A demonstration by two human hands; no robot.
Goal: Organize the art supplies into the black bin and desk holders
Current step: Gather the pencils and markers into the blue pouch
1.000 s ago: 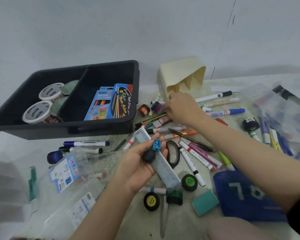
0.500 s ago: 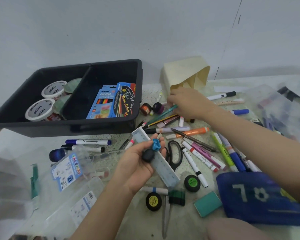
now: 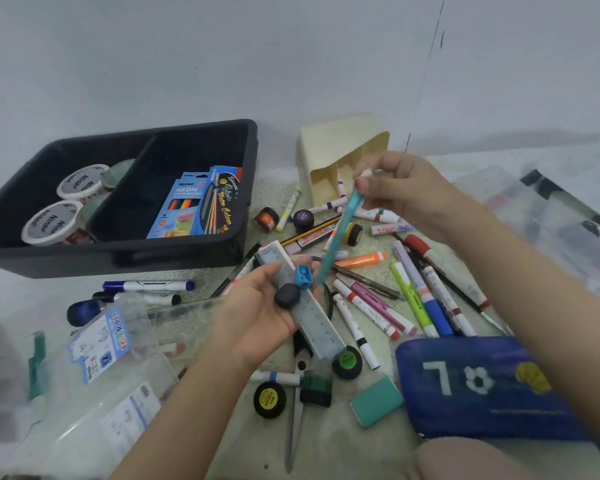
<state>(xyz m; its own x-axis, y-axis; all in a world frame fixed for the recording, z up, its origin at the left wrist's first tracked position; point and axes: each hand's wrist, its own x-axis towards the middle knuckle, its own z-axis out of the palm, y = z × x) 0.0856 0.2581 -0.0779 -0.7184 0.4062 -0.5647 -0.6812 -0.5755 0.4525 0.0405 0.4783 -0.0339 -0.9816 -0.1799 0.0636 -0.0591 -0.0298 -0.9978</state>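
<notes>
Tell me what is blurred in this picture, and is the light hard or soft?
Head view: the teal pen in the right hand is motion-streaked; the clear packets at the left edge are smeared; light is soft, shadows faint.

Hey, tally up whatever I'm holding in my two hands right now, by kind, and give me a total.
ruler, in the left hand: 1
blue sharpener, left hand: 1
small black piece, left hand, too small to tell what it is: 1
teal pen, in the right hand: 1
Total: 4
</notes>
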